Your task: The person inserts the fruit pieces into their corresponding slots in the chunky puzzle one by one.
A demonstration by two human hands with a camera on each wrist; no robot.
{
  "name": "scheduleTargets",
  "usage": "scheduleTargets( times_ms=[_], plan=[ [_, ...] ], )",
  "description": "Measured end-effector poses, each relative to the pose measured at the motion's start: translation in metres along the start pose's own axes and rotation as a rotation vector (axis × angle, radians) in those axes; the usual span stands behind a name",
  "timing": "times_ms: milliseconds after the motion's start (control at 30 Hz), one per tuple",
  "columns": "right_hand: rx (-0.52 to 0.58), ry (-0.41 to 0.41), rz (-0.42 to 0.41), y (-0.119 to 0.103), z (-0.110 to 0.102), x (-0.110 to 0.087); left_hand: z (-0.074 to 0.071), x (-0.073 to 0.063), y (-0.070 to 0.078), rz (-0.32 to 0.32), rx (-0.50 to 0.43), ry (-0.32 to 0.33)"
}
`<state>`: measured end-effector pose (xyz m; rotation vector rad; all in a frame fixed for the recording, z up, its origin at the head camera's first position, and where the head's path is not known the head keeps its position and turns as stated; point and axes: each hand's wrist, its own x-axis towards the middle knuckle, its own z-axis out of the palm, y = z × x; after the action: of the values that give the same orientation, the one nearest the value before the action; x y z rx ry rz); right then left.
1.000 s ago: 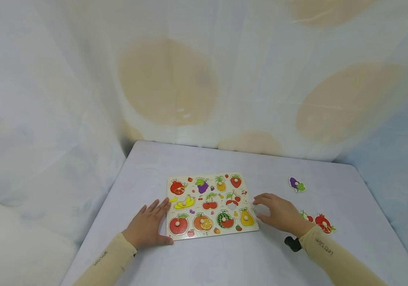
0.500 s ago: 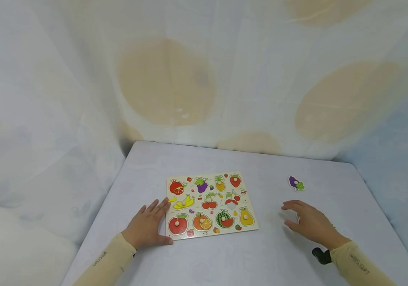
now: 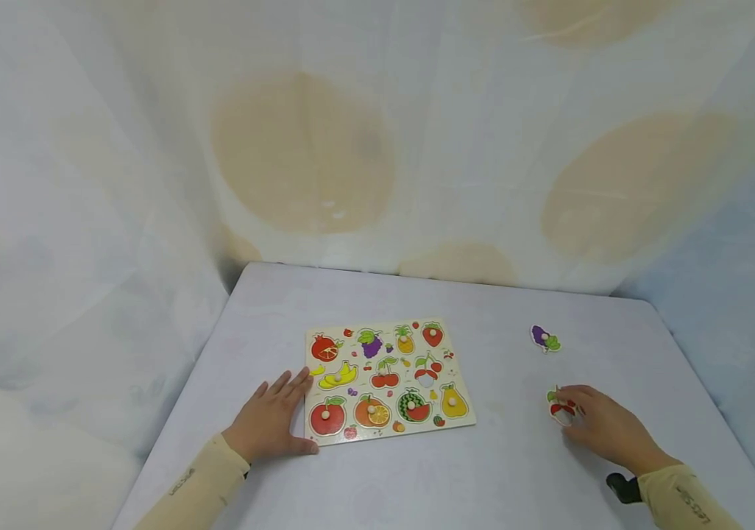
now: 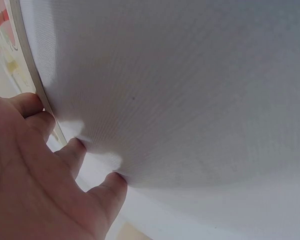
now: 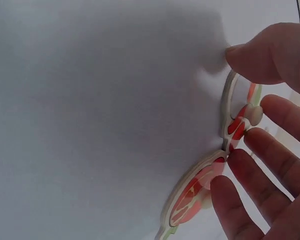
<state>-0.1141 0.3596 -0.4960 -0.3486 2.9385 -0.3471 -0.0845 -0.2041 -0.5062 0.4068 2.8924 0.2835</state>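
A wooden fruit puzzle board (image 3: 364, 434) lies flat on the table. My left hand (image 3: 271, 416) rests with spread fingers at its left edge; in the left wrist view two fingertips (image 4: 36, 102) touch that edge and others press on the cloth. At the right, my right hand (image 3: 612, 430) reaches over a red-and-white fruit puzzle piece (image 3: 561, 412). In the right wrist view a finger is right at the piece's round knob (image 5: 254, 115), while the thumb (image 5: 255, 60) stands apart from it. A pomegranate piece (image 5: 192, 192) lies beside it, under the outer fingers, hidden in the head view.
A purple grape piece (image 3: 545, 338) with a knob lies farther back on the right. Several knobbed pieces, such as the watermelon (image 3: 413, 405) and pear (image 3: 453, 402), sit in the board. Draped cloth (image 3: 364, 184) hangs behind the white table (image 3: 377, 489).
My right hand has moved from beside the board's right edge, rightward and toward me, down to the red-and-white fruit piece. My left hand has stayed on the board's edge.
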Motion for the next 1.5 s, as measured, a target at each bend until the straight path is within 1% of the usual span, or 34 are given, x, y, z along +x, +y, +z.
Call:
scheduleTargets(
  times_ms=[167,400,933,1167,1500],
  plan=[
    [-0.001,-0.007,0.014,0.005,0.003,0.003,-0.001,-0.001,0.0,-0.007,-0.005,-0.001],
    [-0.015,-0.025,0.04,0.009,0.005,0.007,-0.004,-0.003,0.003,0.001,-0.011,0.001],
    [-0.009,-0.026,0.023,0.007,0.002,0.01,-0.002,-0.001,0.002,-0.004,0.011,-0.01],
    [0.005,-0.027,0.024,0.009,0.003,0.009,-0.001,-0.001,0.001,-0.003,0.005,-0.003],
    [-0.001,0.003,0.003,0.011,0.005,0.011,0.002,0.0,-0.001,-0.004,0.025,0.003]
  ],
)
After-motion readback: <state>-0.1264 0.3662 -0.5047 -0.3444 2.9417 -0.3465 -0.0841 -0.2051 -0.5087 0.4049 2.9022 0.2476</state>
